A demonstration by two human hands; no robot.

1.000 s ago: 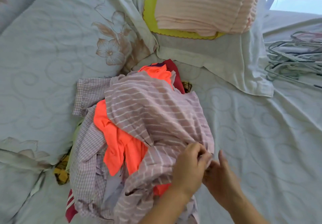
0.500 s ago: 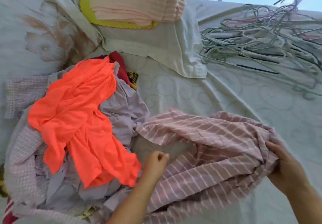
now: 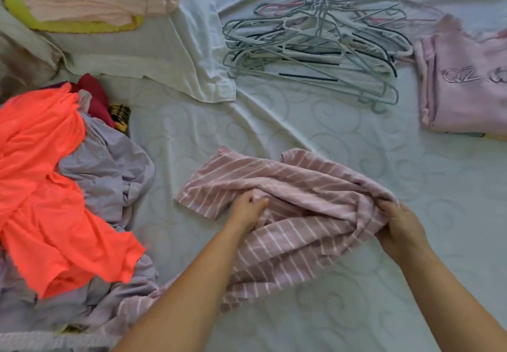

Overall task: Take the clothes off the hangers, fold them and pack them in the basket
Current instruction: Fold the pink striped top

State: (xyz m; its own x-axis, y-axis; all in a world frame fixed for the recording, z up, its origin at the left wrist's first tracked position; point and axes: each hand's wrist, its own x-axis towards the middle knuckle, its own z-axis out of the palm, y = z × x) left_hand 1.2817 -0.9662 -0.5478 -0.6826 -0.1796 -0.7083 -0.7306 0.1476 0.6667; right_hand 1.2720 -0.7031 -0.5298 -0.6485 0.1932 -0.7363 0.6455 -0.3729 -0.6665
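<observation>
While the striped shirt [image 3: 288,203] lay bunched on the bed [image 3: 384,310], both hands pinched it — left hand [image 3: 248,210] mid-fabric, right hand [image 3: 399,228] at its right edge.

Bed sheet [image 3: 343,310] free nr side; hangers [image 3: 315,41] block far, clothes pile [image 3: 55,187] left.

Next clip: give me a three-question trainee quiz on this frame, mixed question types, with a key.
1. True or false: both the left hand and right hand grip the dusty-pink white-striped garment.
2. Multiple choice: the tangled pile of grey wire hangers lies (A) on the neon-orange garment, (B) beyond the striped garment, (C) in a basket.
3. Fill in: the folded pale-pink top with embroidered lettering lies to the person's ____.

Key: 1 true; 2 B; 3 right.
</observation>
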